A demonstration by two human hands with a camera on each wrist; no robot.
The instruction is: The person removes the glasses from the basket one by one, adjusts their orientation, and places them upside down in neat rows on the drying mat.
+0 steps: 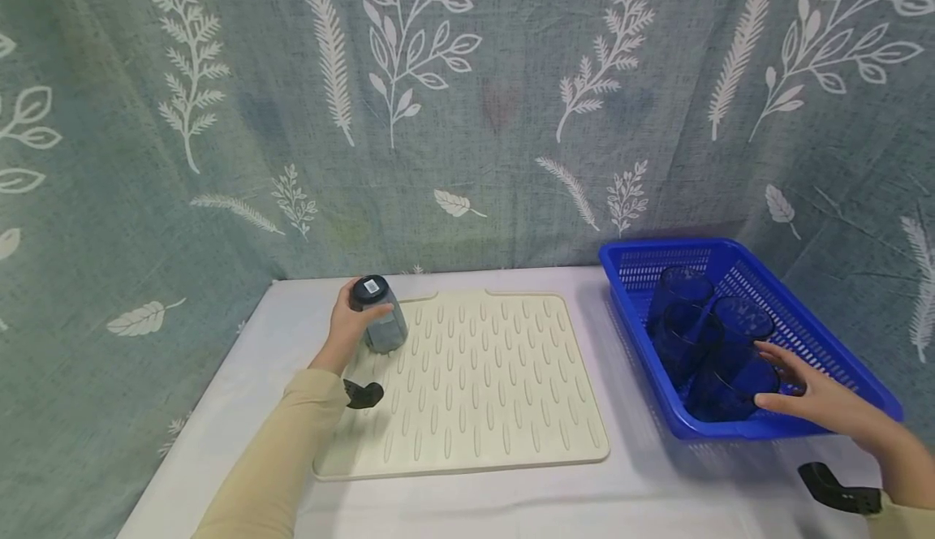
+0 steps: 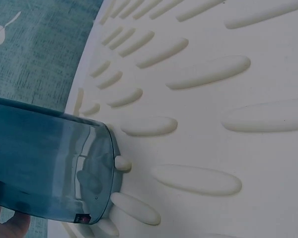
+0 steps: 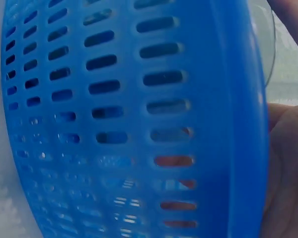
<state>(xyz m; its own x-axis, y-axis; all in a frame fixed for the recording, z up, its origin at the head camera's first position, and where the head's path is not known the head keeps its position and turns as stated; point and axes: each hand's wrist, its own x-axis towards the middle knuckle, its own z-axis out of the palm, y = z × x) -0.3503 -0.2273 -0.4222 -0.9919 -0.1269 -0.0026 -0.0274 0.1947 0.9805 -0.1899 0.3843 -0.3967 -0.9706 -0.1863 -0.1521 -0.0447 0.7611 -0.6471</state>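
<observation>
Shows left hand (image 1: 346, 321) clamped on blue-grey cylindrical glass cup (image 1: 385, 333). Likely fragile, slippery; hold mid-wall. Cannot tell grip of right hand (image 1: 824, 395).

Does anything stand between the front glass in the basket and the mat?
Yes: the blue basket's left wall stands between the front glass and the mat, so the glass probably must be lifted over it. Beyond that, nothing visible blocks the way.

A leaf-printed grey-green curtain (image 1: 511, 149) hangs behind a white table (image 1: 511, 506), its surface perhaps cloth-covered
</observation>
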